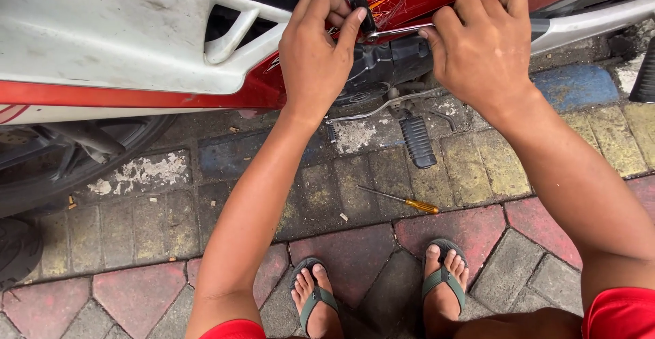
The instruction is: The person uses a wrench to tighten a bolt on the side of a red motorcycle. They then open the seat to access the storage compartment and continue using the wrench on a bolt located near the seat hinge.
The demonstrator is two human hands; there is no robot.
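Observation:
A red and white motorcycle (116, 39) stands across the top of the view. My right hand (481, 46) grips the handle of a slim metal wrench (399, 31) that lies level against the bike's side. My left hand (317, 49) rests at the wrench's head, with thumb and forefinger pinching where it meets the black engine part (385, 63). The fastener under the fingers is hidden.
A yellow-handled screwdriver (402, 201) lies on the paving bricks (136, 223) in front of my sandalled feet (379, 291). A black ribbed footpeg (416, 141) sticks out below the engine. The rear tyre (82, 161) is at left, and another tyre edge (645, 73) at far right.

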